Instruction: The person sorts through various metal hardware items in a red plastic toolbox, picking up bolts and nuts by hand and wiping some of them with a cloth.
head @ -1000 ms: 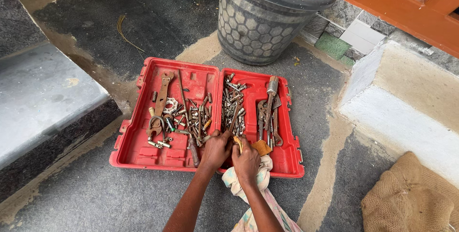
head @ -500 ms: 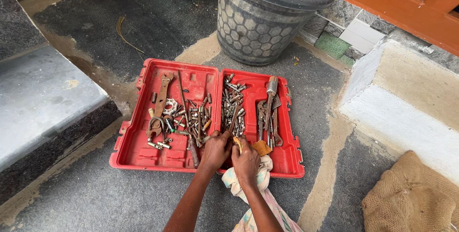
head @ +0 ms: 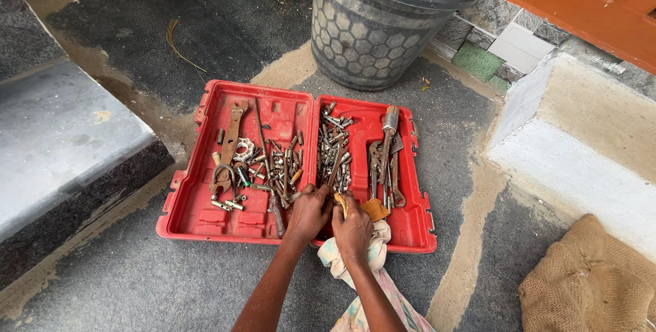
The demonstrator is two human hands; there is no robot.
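Small yellowish tool [head: 339, 204]: pinched between both hands at the near edge of the open red toolbox [head: 191, 219], at its centre hinge; part hidden, kind unclear. Left hand [head: 309, 214] and right hand [head: 352, 231] pressed together, fingers curled on it. Patterned cloth [head: 372, 258] under the right wrist. Rusty bolts and sockets [head: 333, 147] heaped alongside; wrenches [head: 385, 161] right. Toolbox lies flat on the floor. Grey bucket [head: 372, 28] behind.

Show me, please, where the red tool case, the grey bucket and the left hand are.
red tool case [head: 195, 219]: head view, bare floor of left half.
grey bucket [head: 369, 38]: head view, patterned wall.
left hand [head: 309, 214]: head view, back.
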